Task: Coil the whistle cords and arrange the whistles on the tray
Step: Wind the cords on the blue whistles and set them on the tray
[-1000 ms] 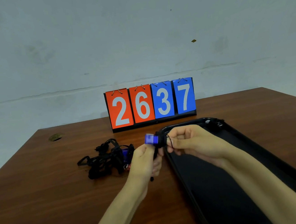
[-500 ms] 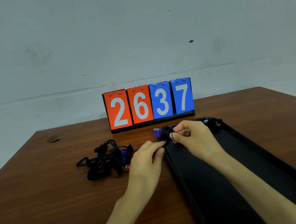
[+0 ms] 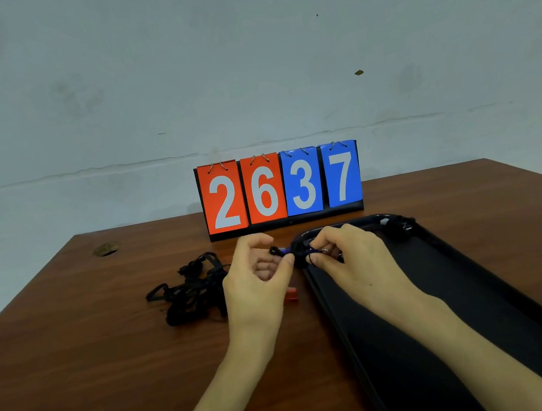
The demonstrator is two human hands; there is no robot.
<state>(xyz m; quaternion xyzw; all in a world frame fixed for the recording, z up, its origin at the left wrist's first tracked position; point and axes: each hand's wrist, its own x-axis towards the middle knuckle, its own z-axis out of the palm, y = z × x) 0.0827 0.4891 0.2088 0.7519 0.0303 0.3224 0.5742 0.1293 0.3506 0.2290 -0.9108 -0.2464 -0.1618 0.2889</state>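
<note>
Our right hand (image 3: 354,263) grips the whistle (image 3: 300,253) over the tray's (image 3: 440,262) far left corner. Just left of it, our left hand (image 3: 257,279) pinches the cord (image 3: 275,250) by its loose end.

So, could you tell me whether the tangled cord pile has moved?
No. The cord pile lies where it was, front-left of the scoreboard.

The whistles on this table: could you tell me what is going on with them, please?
A person holds a blue whistle, wrapped in its black cord, above the left rim of the tray. The right hand grips the whistle; the left hand pinches the cord's end. One dark bundle sits in the tray's far corner; a tangle of cords lies on the table.
</note>
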